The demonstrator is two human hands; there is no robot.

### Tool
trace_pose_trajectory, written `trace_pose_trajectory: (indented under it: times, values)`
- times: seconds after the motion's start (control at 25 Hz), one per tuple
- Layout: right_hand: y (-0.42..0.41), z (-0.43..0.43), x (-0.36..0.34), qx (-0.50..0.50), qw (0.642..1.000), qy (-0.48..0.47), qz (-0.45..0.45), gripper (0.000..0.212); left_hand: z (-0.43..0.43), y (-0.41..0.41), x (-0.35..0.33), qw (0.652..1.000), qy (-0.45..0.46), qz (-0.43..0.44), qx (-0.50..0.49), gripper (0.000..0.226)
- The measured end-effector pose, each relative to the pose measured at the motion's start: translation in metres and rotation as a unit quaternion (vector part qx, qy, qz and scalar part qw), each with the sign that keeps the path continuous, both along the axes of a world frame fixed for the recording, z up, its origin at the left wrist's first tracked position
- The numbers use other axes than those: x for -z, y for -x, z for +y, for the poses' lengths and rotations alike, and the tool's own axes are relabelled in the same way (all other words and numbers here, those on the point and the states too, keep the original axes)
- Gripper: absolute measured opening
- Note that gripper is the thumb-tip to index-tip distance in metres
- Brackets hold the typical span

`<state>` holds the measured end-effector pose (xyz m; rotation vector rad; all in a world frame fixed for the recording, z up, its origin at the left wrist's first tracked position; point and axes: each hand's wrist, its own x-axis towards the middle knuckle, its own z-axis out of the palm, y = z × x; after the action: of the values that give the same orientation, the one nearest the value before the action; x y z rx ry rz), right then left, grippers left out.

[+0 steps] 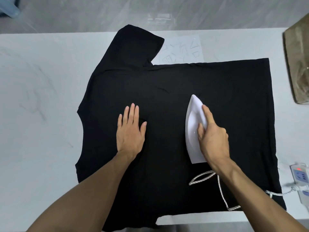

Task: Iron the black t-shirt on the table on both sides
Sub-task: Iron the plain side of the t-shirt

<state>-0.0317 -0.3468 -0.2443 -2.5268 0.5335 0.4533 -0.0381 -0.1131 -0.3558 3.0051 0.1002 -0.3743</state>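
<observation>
- Black t-shirt (167,77) lay spread flat on the white table (41,81) in the head view. Its collar end was to the left and its hem to the right, with one sleeve (133,47) pointing away from the person.
- Left hand (130,131) rested flat on the shirt's middle, fingers straight and close together. It pressed the cloth down and gripped nothing.
- Right hand (212,136) was wrapped round the handle of the white iron (194,114), index finger stretched along the top. The iron sat sole-down on the shirt, tip toward the shirt's far edge.
- Braided cord (191,183) trailed over the shirt's near right part toward a power strip (301,177) just off the hem, red light on.
- Brown wrapped parcel (299,64) sat beyond the shirt's far right corner.
- Judgement: this side looked under way. Faint creases showed in the cloth beyond the iron's tip. The flip and the other side appeared left to do. Could not tell whether front or back faced up.
</observation>
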Motion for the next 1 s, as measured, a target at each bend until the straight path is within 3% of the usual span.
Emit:
trace_pose_trajectory:
  times: [0.24,0.36,0.48,0.6,1.0]
  values:
    - [0.000,-0.023,0.000,0.023,1.000,-0.021,0.000,0.056,-0.014,-0.003,-0.010,1.000,-0.014,-0.001,0.001,0.059]
    - [-0.001,-0.024,0.000,0.012,1.000,-0.020,-0.002,0.057,-0.074,-0.010,-0.015,0.996,0.053,-0.042,0.053,0.056]
    - [-0.002,-0.027,0.001,-0.003,1.000,-0.016,-0.006,0.058,-0.130,-0.022,-0.006,0.994,0.097,-0.043,0.038,0.054]
    - [-0.004,-0.034,0.004,-0.032,0.999,0.002,-0.001,0.059,-0.137,-0.021,0.010,0.998,0.038,-0.037,0.041,0.055]
    - [-0.019,-0.124,0.003,0.000,1.000,0.012,-0.001,0.057,-0.141,-0.022,0.007,0.999,0.009,-0.013,0.035,0.057]
